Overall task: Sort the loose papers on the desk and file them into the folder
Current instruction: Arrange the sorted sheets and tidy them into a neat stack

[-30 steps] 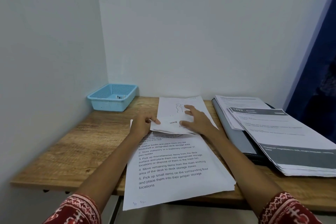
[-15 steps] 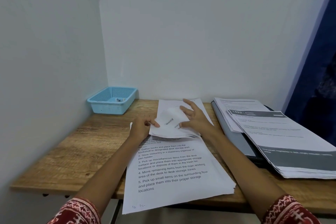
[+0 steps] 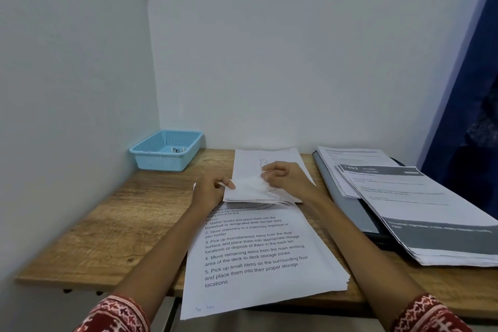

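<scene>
A stack of printed sheets (image 3: 258, 253) lies on the wooden desk (image 3: 107, 229) in front of me, its near end hanging over the front edge. Behind it sits a smaller bundle of white sheets (image 3: 248, 188) on a page with a line drawing (image 3: 269, 159). My left hand (image 3: 210, 191) pinches the bundle's left edge. My right hand (image 3: 285, 180) rests on the bundle with fingers curled, and the paper under it is blurred. A grey folder (image 3: 347, 205) lies at the right, mostly covered by papers.
A light blue plastic basket (image 3: 167, 149) with small items stands in the back left corner. Two piles of printed pages (image 3: 420, 207) cover the folder at the right. White walls close the left and back. A blue curtain (image 3: 469, 89) hangs at the right.
My right hand's fingers went from spread flat on the small bundle to curled on it, and the top sheet shifted and blurred. My left hand kept its pinch on the left edge.
</scene>
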`<state>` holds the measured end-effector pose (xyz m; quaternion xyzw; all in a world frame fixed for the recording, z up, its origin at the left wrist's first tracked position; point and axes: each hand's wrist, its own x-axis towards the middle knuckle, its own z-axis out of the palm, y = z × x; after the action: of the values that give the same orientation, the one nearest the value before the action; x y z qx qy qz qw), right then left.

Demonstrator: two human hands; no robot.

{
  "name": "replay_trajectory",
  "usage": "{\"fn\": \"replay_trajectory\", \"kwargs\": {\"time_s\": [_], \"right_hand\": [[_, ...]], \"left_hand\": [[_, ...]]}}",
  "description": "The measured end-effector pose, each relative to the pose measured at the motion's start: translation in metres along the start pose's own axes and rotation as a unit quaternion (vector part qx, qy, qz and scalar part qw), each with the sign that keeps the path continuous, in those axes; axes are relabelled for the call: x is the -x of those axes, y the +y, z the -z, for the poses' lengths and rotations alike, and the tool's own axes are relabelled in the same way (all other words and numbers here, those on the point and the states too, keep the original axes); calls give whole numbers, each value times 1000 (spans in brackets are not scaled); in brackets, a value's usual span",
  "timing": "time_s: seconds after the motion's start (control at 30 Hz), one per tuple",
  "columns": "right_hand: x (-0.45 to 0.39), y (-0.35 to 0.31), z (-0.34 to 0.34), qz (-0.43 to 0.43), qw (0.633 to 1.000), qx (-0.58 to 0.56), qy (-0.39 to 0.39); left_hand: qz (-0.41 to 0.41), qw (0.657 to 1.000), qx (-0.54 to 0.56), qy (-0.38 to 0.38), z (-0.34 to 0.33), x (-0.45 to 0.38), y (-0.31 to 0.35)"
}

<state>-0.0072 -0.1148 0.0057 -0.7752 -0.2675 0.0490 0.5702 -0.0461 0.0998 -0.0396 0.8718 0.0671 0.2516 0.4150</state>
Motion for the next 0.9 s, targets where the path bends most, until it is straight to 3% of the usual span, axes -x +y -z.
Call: {"fn": "replay_trajectory", "kwargs": {"time_s": [0.07, 0.13, 0.2, 0.3, 0.53, 0.63, 0.77, 0.9], "right_hand": [[-8, 11, 6, 11, 985, 161, 54], [-9, 19, 4, -15, 964, 265, 7], [-10, 22, -1, -35, 943, 327, -48], [-12, 22, -3, -18, 930, 364, -57], [-10, 19, -3, 25, 968, 249, -29], [-9, 14, -5, 32, 996, 79, 12], [-10, 12, -3, 31, 988, -86, 126], [-10, 16, 4, -4, 984, -30, 178]], "left_hand": [[2, 1000, 7, 0, 0, 1, 0], [7, 1000, 13, -2, 0, 1, 0], [9, 1000, 25, -5, 1, 0, 0], [10, 1000, 26, -9, 1, 0, 0], [22, 1000, 19, -6, 0, 1, 1], [21, 999, 31, -10, 2, 3, 3], [15, 999, 37, -10, 2, 3, 3], [14, 999, 37, -2, 2, 3, 3]]}}
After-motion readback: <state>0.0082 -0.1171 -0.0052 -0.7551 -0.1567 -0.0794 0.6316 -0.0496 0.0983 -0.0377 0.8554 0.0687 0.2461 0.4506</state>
